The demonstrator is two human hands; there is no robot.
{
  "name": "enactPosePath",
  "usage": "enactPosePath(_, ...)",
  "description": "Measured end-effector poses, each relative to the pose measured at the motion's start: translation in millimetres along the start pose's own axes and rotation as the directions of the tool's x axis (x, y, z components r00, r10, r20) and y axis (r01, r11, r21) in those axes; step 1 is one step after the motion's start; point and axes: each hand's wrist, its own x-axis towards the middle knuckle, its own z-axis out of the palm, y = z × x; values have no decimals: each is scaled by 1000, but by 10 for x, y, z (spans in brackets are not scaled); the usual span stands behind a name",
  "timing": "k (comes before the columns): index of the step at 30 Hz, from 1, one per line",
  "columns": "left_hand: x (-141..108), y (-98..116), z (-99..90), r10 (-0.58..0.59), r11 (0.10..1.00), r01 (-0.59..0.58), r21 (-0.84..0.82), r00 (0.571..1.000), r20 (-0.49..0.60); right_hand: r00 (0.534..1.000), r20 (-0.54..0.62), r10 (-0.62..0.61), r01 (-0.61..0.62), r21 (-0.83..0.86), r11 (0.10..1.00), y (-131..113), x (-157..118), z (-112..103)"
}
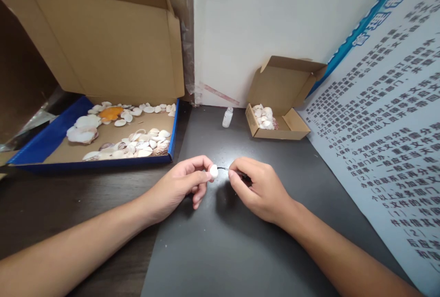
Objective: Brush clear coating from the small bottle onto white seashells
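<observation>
Between the thumb and fingers of my left hand (190, 178) is a small white shell (213, 171), held just above the dark tabletop. My right hand (257, 184) is closed around a thin dark tool (222, 168), whose narrow end reaches left to the shell. I cannot tell what kind of tool it is, since most of it is hidden in the fingers. Beyond both hands, a small bottle (227, 118) with whitish contents stands upright on the table.
At the left lies a wide blue-edged cardboard box (110, 167) with many shells and an orange shell (111, 113). A smaller open carton (278, 134) holding white shells sits at the back right. A white wall (275, 13) rises behind; a printed sheet (388, 118) borders the right.
</observation>
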Motion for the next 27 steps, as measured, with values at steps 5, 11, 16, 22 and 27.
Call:
enactPosePath(5, -1, 24, 5, -9, 1000, 10, -25, 1000, 5, 997, 30, -68, 67, 39, 997, -1, -11, 7)
enactPosePath(11, -2, -3, -7, 3, 1000, -3, 17, 1000, 12, 998, -53, -37, 38, 17, 999, -4, 16, 10)
enactPosePath(16, -7, 3, -4, 10, 999, -11, 40, 1000, 21, 995, 39, -88, 85, 71, 994, -13, -7, 2)
enactPosePath(22, -10, -9, -12, 7, 998, -8, 70, 1000, 12, 993, 56, -106, 101, 84, 991, -14, -18, 4)
enactPosePath(27, -7, -26, -19, -4, 998, 3, 55, 1000, 18, 999, 24, -47, 46, 26, 999, -17, -11, 3)
